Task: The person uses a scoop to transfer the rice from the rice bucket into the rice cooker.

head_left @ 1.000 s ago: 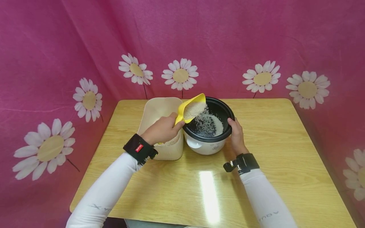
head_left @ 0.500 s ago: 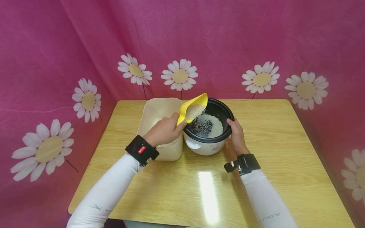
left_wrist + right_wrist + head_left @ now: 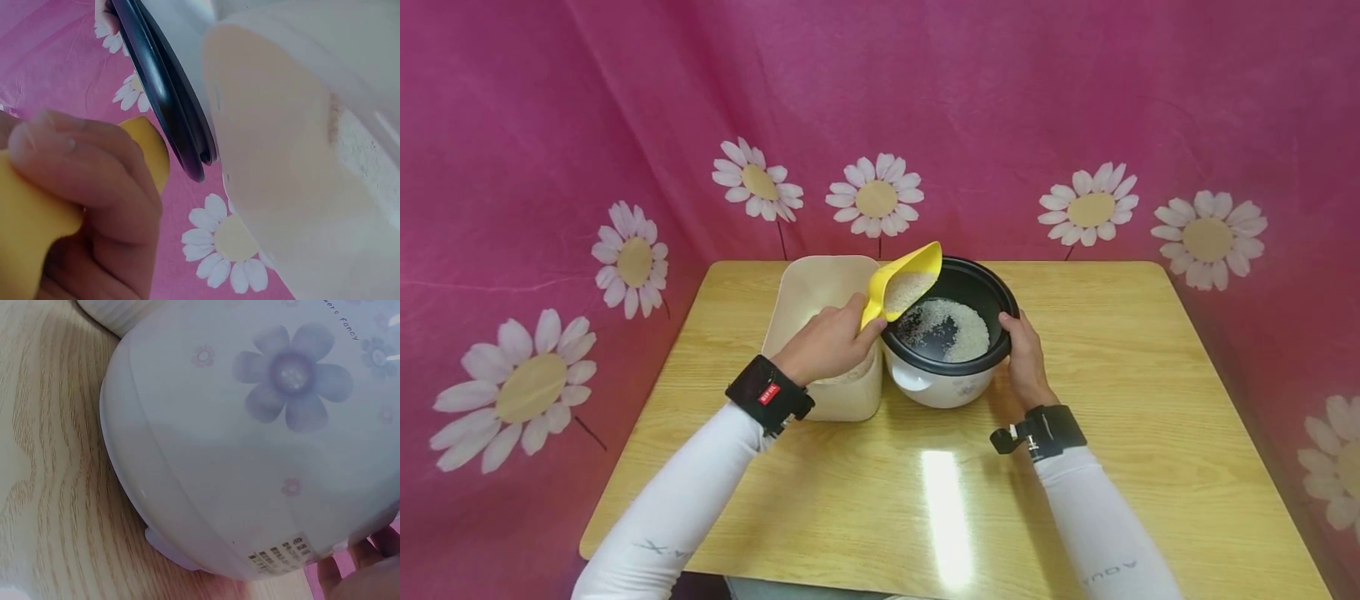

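Note:
My left hand [image 3: 827, 342] grips the handle of a yellow scoop [image 3: 877, 290], tilted over the left rim of a white rice cooker [image 3: 943, 390] with a black inner pot. Some rice [image 3: 910, 288] still lies in the scoop. Loose white rice [image 3: 968, 335] covers part of the pot's bottom, mostly on the right. My right hand [image 3: 1027, 360] holds the cooker at its right side, thumb over the black rim. In the right wrist view its curled fingers [image 3: 369, 575] show at the edge of the flower-printed body [image 3: 206, 425].
Left of the cooker, close beside it, stands a cream-coloured bin [image 3: 850, 405] with rice inside, partly hidden under my left hand and wrist. Both stand on a wooden table [image 3: 1112, 350] near its back edge. A pink curtain [image 3: 970, 100] with daisies surrounds the table.
Rice was falling from the scoop into the pot; the stream has thinned away. The scoop holds less rice, and the pile in the pot is larger. Both hands have stayed nearly in place.

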Action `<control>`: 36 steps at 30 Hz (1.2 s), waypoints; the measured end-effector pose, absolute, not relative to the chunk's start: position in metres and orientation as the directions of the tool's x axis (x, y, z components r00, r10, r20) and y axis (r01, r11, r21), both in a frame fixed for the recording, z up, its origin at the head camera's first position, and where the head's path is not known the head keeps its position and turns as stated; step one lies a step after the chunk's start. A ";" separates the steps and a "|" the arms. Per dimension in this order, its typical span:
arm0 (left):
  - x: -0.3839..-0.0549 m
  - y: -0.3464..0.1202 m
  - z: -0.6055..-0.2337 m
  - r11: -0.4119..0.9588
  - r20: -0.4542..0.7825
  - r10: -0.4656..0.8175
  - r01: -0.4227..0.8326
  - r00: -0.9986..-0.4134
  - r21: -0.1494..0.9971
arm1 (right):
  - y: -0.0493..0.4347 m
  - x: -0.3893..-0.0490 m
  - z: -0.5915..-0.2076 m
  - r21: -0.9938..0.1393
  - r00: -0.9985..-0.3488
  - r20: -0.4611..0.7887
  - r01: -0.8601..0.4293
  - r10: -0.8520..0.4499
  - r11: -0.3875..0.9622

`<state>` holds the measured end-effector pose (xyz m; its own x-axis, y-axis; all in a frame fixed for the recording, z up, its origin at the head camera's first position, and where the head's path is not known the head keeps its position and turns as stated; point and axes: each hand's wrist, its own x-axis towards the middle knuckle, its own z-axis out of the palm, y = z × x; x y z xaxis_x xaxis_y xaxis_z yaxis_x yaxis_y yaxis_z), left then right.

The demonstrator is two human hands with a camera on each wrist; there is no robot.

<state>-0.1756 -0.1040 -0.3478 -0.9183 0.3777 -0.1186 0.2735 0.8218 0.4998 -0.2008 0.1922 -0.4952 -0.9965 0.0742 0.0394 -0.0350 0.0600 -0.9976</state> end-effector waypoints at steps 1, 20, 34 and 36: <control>-0.175 -0.104 -0.348 0.823 -0.111 0.378 0.279 -0.919 0.496 | 0.192 -0.201 -0.495 -0.998 -0.996 0.036 -0.032 0.077 0.059; -0.173 -0.099 -0.354 0.855 0.146 0.476 0.495 -0.867 0.150 | 0.192 -0.202 -0.497 -0.999 -0.996 0.035 -0.033 0.078 0.032; -0.183 -0.124 -0.350 0.853 0.126 0.378 0.397 -0.917 0.337 | 0.192 -0.202 -0.499 -0.999 -0.996 0.023 -0.021 0.082 0.025; -0.185 -0.132 -0.350 0.848 0.087 0.341 0.347 -0.936 0.401 | 0.192 -0.201 -0.499 -0.999 -0.997 0.019 -0.016 0.080 0.033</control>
